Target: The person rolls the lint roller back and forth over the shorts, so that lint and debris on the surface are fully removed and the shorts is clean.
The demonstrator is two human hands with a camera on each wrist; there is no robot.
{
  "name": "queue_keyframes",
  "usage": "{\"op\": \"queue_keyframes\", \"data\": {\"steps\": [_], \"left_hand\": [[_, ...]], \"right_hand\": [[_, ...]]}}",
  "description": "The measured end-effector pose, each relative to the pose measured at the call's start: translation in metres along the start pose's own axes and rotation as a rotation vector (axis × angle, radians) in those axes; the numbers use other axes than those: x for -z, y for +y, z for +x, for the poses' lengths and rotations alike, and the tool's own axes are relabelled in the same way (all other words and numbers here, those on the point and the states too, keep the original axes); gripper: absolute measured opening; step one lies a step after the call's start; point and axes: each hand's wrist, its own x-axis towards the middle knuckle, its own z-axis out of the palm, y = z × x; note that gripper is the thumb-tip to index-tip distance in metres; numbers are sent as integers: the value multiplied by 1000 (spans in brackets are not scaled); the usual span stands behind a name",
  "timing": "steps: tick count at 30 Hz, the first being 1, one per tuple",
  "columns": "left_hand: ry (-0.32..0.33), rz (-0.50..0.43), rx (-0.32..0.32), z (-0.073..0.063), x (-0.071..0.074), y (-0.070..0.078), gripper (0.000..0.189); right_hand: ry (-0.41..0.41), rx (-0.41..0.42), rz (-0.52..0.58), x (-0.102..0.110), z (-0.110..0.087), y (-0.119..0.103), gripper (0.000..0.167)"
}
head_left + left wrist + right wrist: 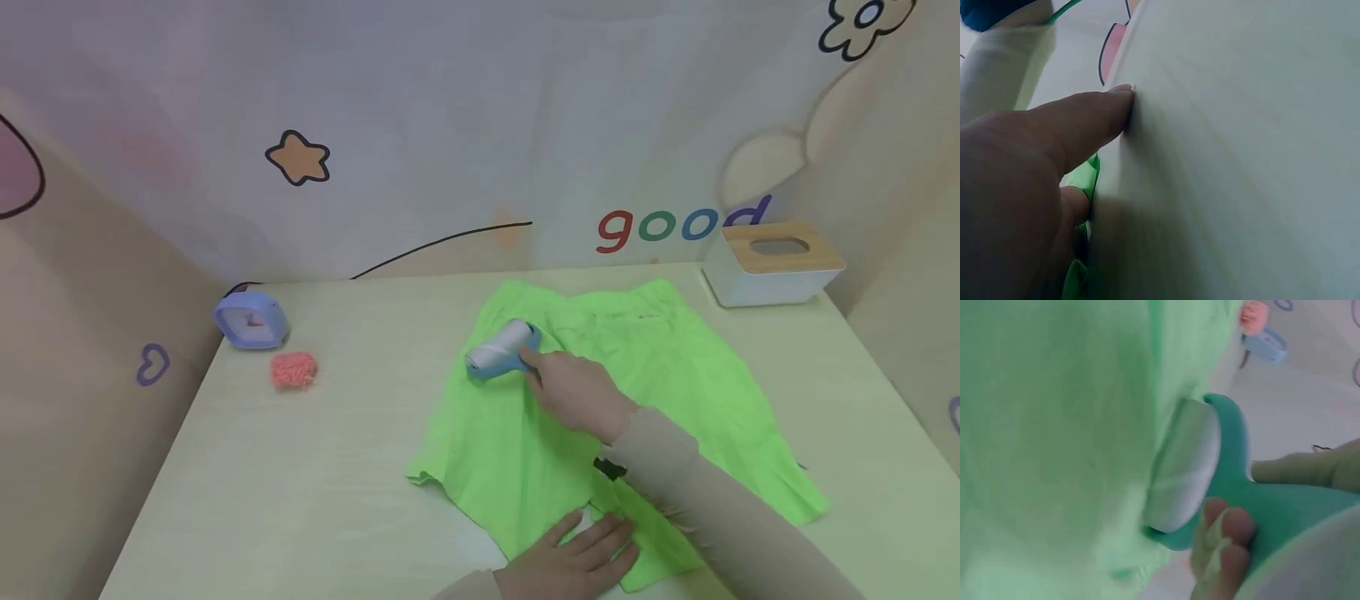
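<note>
Bright green shorts (570,400) lie spread on the table, waistband toward the wall. My right hand (573,392) grips the blue handle of a lint roller (501,350). Its white roll rests on the upper left part of the shorts; the right wrist view shows the roll (1185,465) against the cloth and my fingers (1229,540) around the handle. My left hand (570,562) lies flat with spread fingers at the lower hem, touching cloth and table. In the left wrist view my thumb (1094,119) presses toward the pale tabletop.
A blue clock (252,320) and a pink fuzzy sponge-like block (293,369) stand at the back left of the table (300,483). At the back right is a white tissue box (772,271) with a wooden lid. A printed cloth wall (450,125) closes off the back.
</note>
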Motion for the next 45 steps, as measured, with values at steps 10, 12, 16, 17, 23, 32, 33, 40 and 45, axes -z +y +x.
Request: {"op": "queue_keyframes", "data": {"steps": [10,12,16,17,23,32,33,40,45], "left_hand": [[21,27,15,0,-4,1,77],[15,7,13,0,-5,1,77],[-22,-40,6,1,-5,1,76],[-23,-38,7,0,-4,1,76],[-25,-15,28,-2,-2,1,76],[77,70,46,-2,-4,1,76],[80,66,45,-2,-4,1,77],[85,45,40,-2,-5,2,76],[46,15,31,-1,-4,2,76]], "right_hand": [[29,-18,183,3,37,-10,46],[25,-27,227,17,25,-13,47],[25,-30,206,41,-17,-16,45],[18,-36,186,45,-30,-16,45],[-82,-110,110,39,-88,-10,43],[13,-68,125,4,-84,-4,41],[20,-60,129,2,-78,-4,41],[62,-6,123,-15,-36,-1,43],[80,9,137,-23,-13,4,44]]}}
